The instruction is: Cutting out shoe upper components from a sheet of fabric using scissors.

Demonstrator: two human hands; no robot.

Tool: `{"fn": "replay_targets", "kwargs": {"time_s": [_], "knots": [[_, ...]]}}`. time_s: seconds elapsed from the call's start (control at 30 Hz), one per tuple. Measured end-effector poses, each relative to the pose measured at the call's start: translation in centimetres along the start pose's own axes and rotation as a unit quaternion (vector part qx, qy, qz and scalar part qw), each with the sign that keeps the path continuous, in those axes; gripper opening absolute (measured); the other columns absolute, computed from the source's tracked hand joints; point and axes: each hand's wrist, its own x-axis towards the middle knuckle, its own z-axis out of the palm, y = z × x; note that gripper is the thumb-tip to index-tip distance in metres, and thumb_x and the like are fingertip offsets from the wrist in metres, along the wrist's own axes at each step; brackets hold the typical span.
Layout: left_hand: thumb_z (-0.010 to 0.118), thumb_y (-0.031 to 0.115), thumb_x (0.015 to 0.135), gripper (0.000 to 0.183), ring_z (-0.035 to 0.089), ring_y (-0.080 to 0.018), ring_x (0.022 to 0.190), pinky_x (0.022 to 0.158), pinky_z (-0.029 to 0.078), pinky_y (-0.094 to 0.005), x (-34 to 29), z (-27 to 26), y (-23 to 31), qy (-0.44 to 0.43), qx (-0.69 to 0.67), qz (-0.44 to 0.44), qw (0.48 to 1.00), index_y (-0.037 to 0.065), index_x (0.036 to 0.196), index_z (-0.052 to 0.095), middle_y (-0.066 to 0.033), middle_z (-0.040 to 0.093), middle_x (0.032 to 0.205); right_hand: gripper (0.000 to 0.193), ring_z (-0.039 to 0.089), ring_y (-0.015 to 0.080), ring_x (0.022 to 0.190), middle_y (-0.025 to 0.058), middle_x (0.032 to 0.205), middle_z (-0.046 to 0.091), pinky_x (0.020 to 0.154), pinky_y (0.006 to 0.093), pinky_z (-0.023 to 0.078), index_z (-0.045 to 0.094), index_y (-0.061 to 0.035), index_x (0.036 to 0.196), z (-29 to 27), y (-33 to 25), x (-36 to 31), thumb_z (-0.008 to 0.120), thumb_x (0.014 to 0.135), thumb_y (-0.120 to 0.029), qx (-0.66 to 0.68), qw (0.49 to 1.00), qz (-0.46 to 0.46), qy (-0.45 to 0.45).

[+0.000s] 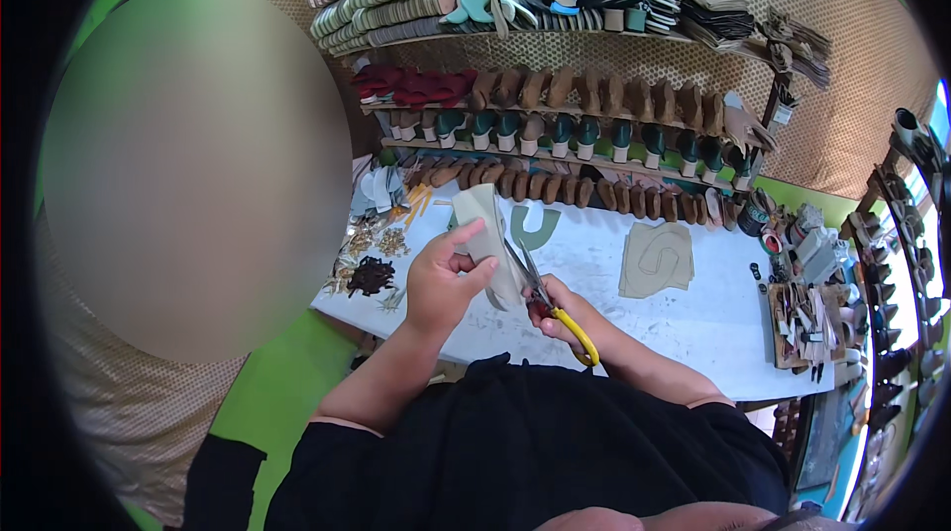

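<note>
With the left grip [446, 278], pinching beige sheet material [475, 206] above the white table [713, 353]; with the right grip [561, 307], clasping yellow-handled scissors [567, 323], holding them spread at the material's right edge.

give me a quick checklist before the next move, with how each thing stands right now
1. Beige piece held in the left grip: ok, thumb and fingers are on it.
2. Scissors held in the right grip: ok, they are in the hand.
3. Blades parted: ok, they look open.
4. Piece between the blades: cannot tell, they overlap in this view.
5. Left thumb well clear of the blades: cannot tell, it looks near and depth is unclear.
6. Table bare beyond the scissors: not ok, a green U shape lies there.
</note>
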Motion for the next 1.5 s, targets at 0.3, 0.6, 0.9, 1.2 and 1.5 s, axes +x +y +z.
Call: {"fn": "replay_targets", "kwargs": {"time_s": [0.3, 0.6, 0.9, 1.2, 1.5], "knots": [[0.072, -0.006, 0.083, 0.064, 0.066, -0.0088, 0.085, 0.074, 0.054, -0.0216, 0.1, 0.3, 0.2, 0.010, -0.116, -0.069, 0.991, 0.000, 0.142, 0.047, -0.0094, 0.061, 0.125, 0.063, 0.049, 0.0118, 0.082, 0.0029, 0.090, 0.052, 0.075, 0.0280, 0.043, 0.043, -0.0067, 0.125, 0.1, 0.7, 0.7, 0.068, 0.088, -0.050, -0.016, 1.000, -0.007, 0.014], [0.069, -0.009, 0.082, 0.069, 0.065, -0.0079, 0.084, 0.078, 0.054, -0.0214, -0.2, 0.0, 0.4, -0.007, -0.210, -0.091, 0.973, -0.002, 0.145, 0.042, -0.0091, 0.059, 0.128, 0.056, 0.052, 0.0127, 0.078, 0.0034, 0.086, 0.055, 0.073, 0.0290, 0.045, 0.044, -0.0061, 0.120, -0.4, 0.4, 0.9, 0.073, 0.088, -0.041, -0.058, 0.998, -0.020, -0.024], [0.070, -0.005, 0.085, 0.066, 0.063, -0.0057, 0.080, 0.074, 0.052, -0.0195, -0.7, -0.7, -0.7, 0.031, 0.018, -0.066, 0.997, 0.000, 0.146, 0.043, -0.0080, 0.063, 0.118, 0.061, 0.048, 0.0075, 0.063, -0.0010, 0.079, 0.051, 0.056, 0.0231, 0.042, 0.048, -0.0058, 0.116, 0.5, -0.8, 0.5, 0.066, 0.088, -0.057, -0.021, 0.999, 0.043, 0.005], [0.065, -0.005, 0.089, 0.085, 0.065, -0.0111, 0.091, 0.082, 0.053, -0.0265, -0.1, 0.2, -1.3, 0.031, -0.060, -0.060, 0.996, 0.006, 0.157, 0.015, -0.0122, 0.065, 0.115, 0.047, 0.047, 0.0068, 0.058, -0.0006, 0.076, 0.051, 0.053, 0.0228, 0.040, 0.049, -0.0082, 0.118, 1.0, -1.0, 0.2, 0.064, 0.094, -0.045, 0.006, 0.997, 0.081, 0.014], [0.065, -0.004, 0.089, 0.087, 0.065, -0.0140, 0.095, 0.085, 0.052, -0.0281, -0.2, 0.6, -1.2, 0.028, -0.124, -0.082, 0.988, 0.006, 0.156, 0.010, -0.0136, 0.066, 0.110, 0.055, 0.051, 0.0142, 0.074, 0.0047, 0.083, 0.053, 0.068, 0.0309, 0.045, 0.045, -0.0056, 0.119, 0.7, -0.6, 0.6, 0.076, 0.086, -0.036, -0.193, 0.976, 0.073, 0.064]]}}
